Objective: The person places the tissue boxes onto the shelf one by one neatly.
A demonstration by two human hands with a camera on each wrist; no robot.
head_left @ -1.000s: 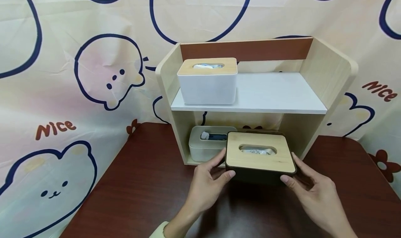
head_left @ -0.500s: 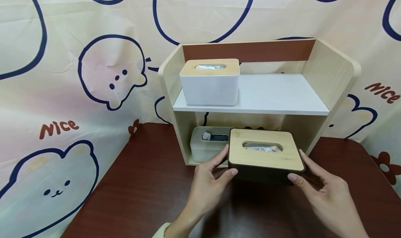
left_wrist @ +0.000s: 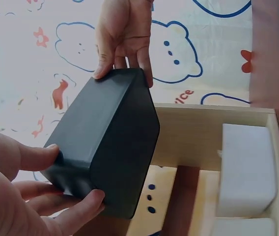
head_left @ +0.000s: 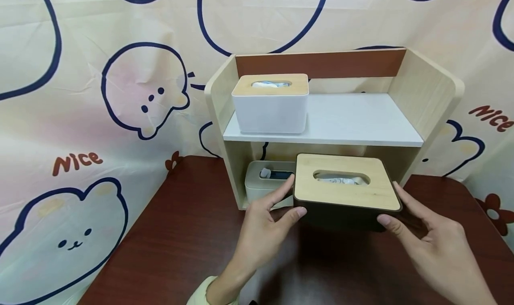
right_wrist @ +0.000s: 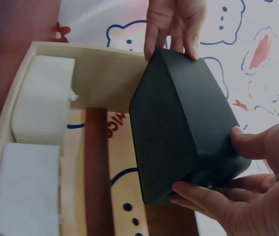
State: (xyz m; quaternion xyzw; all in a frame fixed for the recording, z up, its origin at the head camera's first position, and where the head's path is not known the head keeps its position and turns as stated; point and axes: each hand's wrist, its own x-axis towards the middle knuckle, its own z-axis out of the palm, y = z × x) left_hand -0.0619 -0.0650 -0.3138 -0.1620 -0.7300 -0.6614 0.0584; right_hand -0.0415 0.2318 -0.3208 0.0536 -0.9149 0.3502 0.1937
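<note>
Between both hands is a black tissue box [head_left: 337, 216] with a light wooden lid, raised in front of the shelf. White tissue shows through the lid's oval slot. My left hand [head_left: 267, 224] grips its left end, thumb on the front side and fingers around the corner. At the opposite end my right hand [head_left: 431, 242] holds it the same way. In the left wrist view, the dark underside of the black tissue box [left_wrist: 105, 132] faces the camera, both hands at its ends. The right wrist view shows the black tissue box [right_wrist: 183, 123] pinched at its two ends.
A two-tier wooden shelf [head_left: 425, 91] stands on the dark brown table [head_left: 180, 251]. On its upper tier, at left, sits a white tissue box [head_left: 270, 113] with a wooden lid. Below it, a grey-green tissue box [head_left: 261, 184] is partly hidden behind the left hand.
Both hands have lifted the black tissue box and brought it closer and slightly rightward. It now covers more of the lower tier's opening. The other boxes stay put.
</note>
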